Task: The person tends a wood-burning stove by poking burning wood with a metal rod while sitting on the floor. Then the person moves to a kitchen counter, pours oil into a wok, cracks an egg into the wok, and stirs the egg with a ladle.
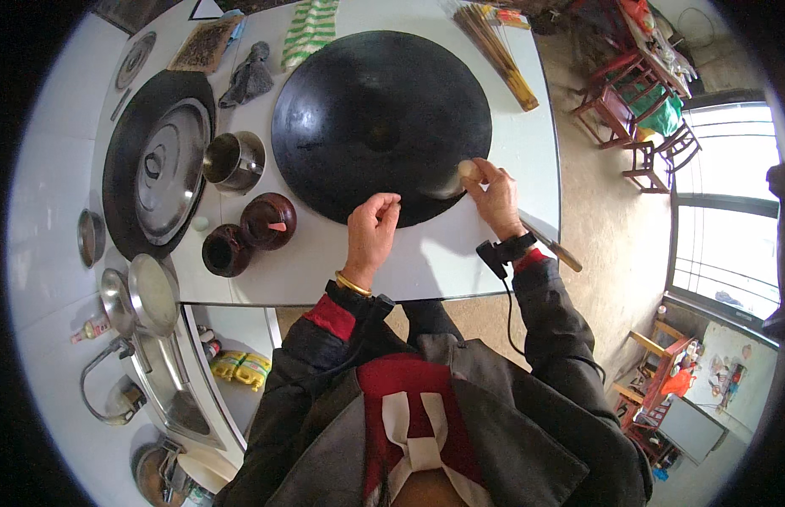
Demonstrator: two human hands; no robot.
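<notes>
A large black wok (380,114) is set into the white countertop in front of me. My right hand (494,190) pinches a pale, rounded egg (468,170) between thumb and fingers at the wok's right rim. Close to the wok's near rim is my left hand (373,228), its thumb and fingertips drawn together; whether something small is between them, I cannot tell. A spatula's wooden handle (567,256) sticks out past the right edge of the counter, partly hidden by my right wrist. Another pale egg (200,223) lies left of two dark brown pots (269,222).
A second wok (123,165) with a metal lid (171,171) is at the left, beside a metal pot (234,161). Bamboo sticks (500,60), a striped cloth (310,32) and a grey rag (248,76) lie behind. A sink (183,405) is at the lower left.
</notes>
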